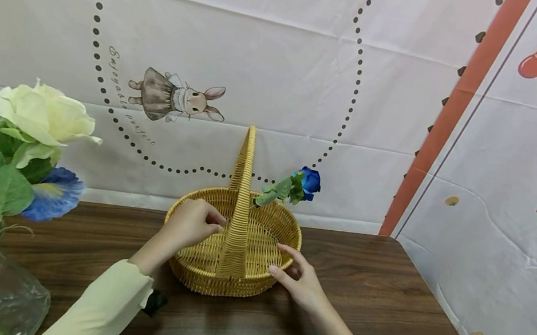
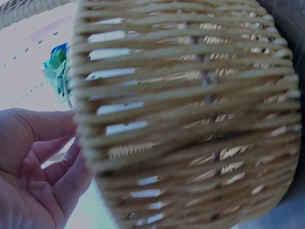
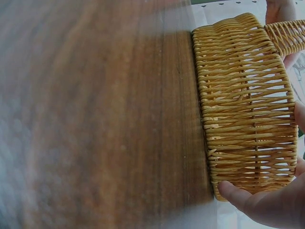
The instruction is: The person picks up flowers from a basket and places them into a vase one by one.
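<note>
A yellow wicker basket (image 1: 184,276) with a tall arched handle (image 1: 235,243) stands on the table. My left hand (image 1: 192,223) reaches over its left rim, thumb and fingers pinched together beside the handle. A blue artificial rose (image 1: 309,182) slants over the back right of the basket, its stem running behind the handle toward my left fingertips. In the left wrist view, the rose (image 2: 57,71) shows beyond the rim above my left hand (image 2: 40,162), whose fingertips are hidden by the wicker. My right hand (image 1: 300,282) grips the right rim, with the thumb (image 3: 233,193) against the outer wall.
At the front left stands a clear glass vase (image 1: 17,298) with a cream rose (image 1: 44,114), a blue flower (image 1: 53,196) and green leaves. Dark wooden tabletop (image 1: 353,296) surrounds the basket. A printed white cloth (image 1: 282,77) hangs behind the table and along its right side.
</note>
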{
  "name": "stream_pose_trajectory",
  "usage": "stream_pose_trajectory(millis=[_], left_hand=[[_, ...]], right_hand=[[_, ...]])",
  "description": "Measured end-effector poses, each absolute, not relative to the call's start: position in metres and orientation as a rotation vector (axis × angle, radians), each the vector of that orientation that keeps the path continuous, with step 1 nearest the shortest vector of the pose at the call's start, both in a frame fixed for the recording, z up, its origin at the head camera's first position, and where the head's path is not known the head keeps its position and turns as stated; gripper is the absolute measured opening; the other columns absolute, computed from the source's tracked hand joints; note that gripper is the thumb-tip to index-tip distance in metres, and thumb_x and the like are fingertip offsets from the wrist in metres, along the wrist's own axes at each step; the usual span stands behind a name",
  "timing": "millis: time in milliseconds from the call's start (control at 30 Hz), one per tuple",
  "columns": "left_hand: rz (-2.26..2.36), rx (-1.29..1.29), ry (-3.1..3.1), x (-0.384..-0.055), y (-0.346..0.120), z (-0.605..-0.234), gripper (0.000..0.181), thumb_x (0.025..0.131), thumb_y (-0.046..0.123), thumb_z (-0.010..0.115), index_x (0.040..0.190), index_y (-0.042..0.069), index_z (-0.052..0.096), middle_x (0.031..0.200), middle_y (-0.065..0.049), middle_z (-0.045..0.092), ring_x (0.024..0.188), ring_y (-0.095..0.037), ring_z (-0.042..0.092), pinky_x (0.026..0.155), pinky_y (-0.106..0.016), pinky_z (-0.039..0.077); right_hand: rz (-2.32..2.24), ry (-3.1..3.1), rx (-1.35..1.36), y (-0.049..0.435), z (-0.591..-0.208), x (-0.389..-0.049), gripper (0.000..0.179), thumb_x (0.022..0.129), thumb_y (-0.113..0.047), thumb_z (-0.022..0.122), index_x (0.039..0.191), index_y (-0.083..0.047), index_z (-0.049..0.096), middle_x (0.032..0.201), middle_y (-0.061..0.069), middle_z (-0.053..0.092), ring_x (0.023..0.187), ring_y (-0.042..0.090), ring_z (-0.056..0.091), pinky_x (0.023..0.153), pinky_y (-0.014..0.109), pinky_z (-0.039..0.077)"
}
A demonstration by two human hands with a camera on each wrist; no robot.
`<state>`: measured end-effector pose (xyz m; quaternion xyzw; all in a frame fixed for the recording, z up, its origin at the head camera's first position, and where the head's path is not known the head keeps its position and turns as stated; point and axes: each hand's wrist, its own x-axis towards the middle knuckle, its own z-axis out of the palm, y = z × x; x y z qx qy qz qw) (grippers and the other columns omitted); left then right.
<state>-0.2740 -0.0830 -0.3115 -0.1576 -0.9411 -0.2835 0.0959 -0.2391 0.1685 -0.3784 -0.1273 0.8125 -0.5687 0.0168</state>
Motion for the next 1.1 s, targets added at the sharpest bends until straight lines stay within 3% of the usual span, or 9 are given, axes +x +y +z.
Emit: stream_pose_trajectory(millis=[200, 567, 833, 1100], left_hand=[[-0.829, -0.463, -2.774, -0.265, -0.095, -0.302, 0.013, 0.082, 0.017, 0.068, 0.091, 0.01, 0.072, 0.082, 0.001, 0.068, 0.069, -0.01, 0.059, 0.062, -0.029, 0.048], [-0.766, -0.492, -2.766, -0.248, -0.121, -0.289, 0.014, 0.081, 0.011, 0.067, 0.093, 0.007, 0.072, 0.083, -0.002, 0.068, 0.073, -0.015, 0.061, 0.065, -0.034, 0.05], [-0.731, -0.531, -2.73, -0.238, -0.138, -0.289, 0.016, 0.077, 0.006, 0.068, 0.093, 0.005, 0.07, 0.078, 0.0, 0.066, 0.065, -0.01, 0.055, 0.057, -0.028, 0.045], [-0.684, -0.497, -2.705, -0.223, -0.154, -0.287, 0.014, 0.075, 0.005, 0.069, 0.089, 0.007, 0.07, 0.075, 0.002, 0.065, 0.064, -0.011, 0.055, 0.059, -0.032, 0.046]], right_hand=[[-1.77, 2.52, -0.409, 0.169, -0.379, -0.24, 0.05, 0.086, -0.019, 0.063, 0.132, -0.014, 0.046, 0.132, 0.02, 0.043, 0.082, 0.02, 0.051, 0.063, 0.028, 0.039], [-1.776, 2.515, -0.409, 0.169, -0.378, -0.239, 0.049, 0.086, -0.02, 0.063, 0.132, -0.015, 0.046, 0.135, 0.019, 0.041, 0.094, 0.023, 0.054, 0.07, 0.03, 0.042], [-1.767, 2.525, -0.404, 0.169, -0.378, -0.239, 0.05, 0.086, -0.021, 0.063, 0.132, -0.015, 0.046, 0.135, 0.018, 0.04, 0.09, 0.022, 0.052, 0.068, 0.03, 0.041], [-1.772, 2.52, -0.4, 0.169, -0.378, -0.239, 0.05, 0.085, -0.021, 0.064, 0.132, -0.014, 0.046, 0.135, 0.019, 0.041, 0.089, 0.022, 0.053, 0.066, 0.03, 0.041]])
